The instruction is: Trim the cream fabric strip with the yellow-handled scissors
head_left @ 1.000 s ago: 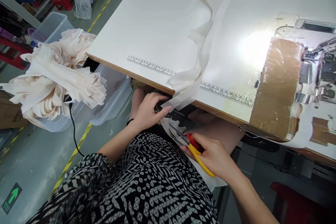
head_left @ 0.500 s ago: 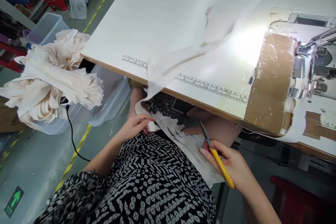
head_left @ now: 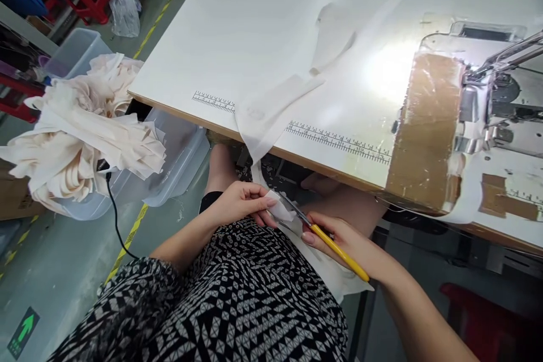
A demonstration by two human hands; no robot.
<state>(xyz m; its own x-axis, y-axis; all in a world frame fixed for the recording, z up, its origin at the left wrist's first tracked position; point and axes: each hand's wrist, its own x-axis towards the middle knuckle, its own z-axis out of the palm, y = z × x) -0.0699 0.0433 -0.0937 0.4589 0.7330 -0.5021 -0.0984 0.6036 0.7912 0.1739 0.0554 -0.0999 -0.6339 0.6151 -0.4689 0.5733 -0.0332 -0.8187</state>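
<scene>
A long white fabric strip (head_left: 271, 116) runs from the sewing machine (head_left: 500, 107) across the white table (head_left: 237, 28) and hangs over its front edge into my lap. My left hand (head_left: 244, 203) pinches the strip's lower end just above my patterned skirt. My right hand (head_left: 343, 237) grips yellow-handled snips (head_left: 326, 240), whose blades touch the fabric right beside my left fingers. More white cloth (head_left: 335, 271) lies on my lap under the right hand.
A clear plastic bin (head_left: 169, 164) heaped with cream fabric pieces (head_left: 80, 124) stands on the floor at the left, a black cable beside it. Printed ruler marks (head_left: 339, 141) run along the table's front edge. Red stools and another bin sit at the far left.
My left hand pulled the strip down and leftward off the table edge. My right hand swung the snips away, then brought them back against the fabric end held by the left hand.
</scene>
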